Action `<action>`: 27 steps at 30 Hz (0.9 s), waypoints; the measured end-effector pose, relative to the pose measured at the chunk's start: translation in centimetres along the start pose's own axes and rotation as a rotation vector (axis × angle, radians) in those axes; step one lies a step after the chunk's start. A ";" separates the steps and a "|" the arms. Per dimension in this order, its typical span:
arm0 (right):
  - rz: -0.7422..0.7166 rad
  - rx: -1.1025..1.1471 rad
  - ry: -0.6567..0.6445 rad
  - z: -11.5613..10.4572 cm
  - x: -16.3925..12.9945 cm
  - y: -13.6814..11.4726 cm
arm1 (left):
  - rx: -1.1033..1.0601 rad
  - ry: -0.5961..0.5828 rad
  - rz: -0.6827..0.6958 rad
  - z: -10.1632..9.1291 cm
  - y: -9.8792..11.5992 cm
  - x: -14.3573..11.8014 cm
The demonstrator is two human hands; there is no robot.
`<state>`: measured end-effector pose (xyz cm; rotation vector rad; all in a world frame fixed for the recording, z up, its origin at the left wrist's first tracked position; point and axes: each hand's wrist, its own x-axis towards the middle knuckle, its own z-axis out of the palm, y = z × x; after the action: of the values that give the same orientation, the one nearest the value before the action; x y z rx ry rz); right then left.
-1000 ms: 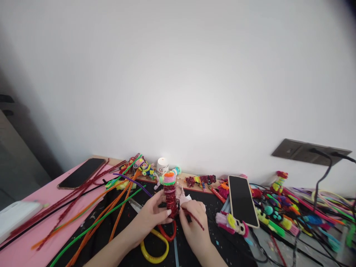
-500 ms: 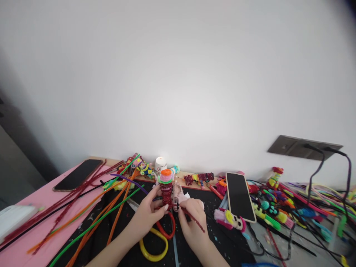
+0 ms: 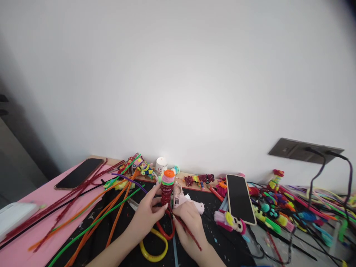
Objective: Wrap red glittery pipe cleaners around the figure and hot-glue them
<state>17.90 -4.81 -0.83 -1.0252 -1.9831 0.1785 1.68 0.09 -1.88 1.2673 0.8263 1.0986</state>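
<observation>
Two hands at counter (image 3: 33, 200) centre. Left hand (image 3: 147, 218) grip closed round one upright red glitter coil figure (image 3: 167, 193), capped with orange, pink, green discs. Right hand (image 3: 187, 222) grip pinched on one red glitter pipe cleaner (image 3: 189, 233), end meeting figure's base. Two phones: one (image 3: 79, 173) far left on pink surface, one (image 3: 240, 198) right of hands. One white glue gun (image 3: 186, 200) just behind right hand. Versus half second ago: right hand closer to figure, pipe cleaner steeper.
</observation>
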 end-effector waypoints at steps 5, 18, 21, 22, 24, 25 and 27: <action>0.187 -0.096 -0.006 -0.2 0.2 0.2 | -0.065 0.108 -0.010 -0.8 0.3 0.6; 0.606 -0.561 -0.132 -0.5 0.3 2.2 | -0.340 0.179 -0.138 -0.9 1.1 0.6; 0.606 -0.552 -0.121 -0.6 0.3 2.3 | -0.403 0.166 -0.158 -0.8 1.4 0.5; 0.602 -0.545 -0.112 -0.6 0.3 2.3 | -0.420 0.159 -0.161 -0.8 1.5 0.4; 0.587 -0.522 -0.084 -0.7 0.2 2.5 | -0.450 0.147 -0.164 -0.8 1.6 0.4; 0.581 -0.500 -0.062 -0.8 0.2 2.6 | -0.463 0.142 -0.162 -0.9 1.7 0.4; 0.569 -0.429 -0.006 -0.9 0.1 2.9 | -0.484 0.125 -0.161 -0.9 1.9 0.4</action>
<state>20.29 -3.14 -1.57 -1.8565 -1.7213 0.0601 0.64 0.63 -0.08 0.7237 0.6858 1.1673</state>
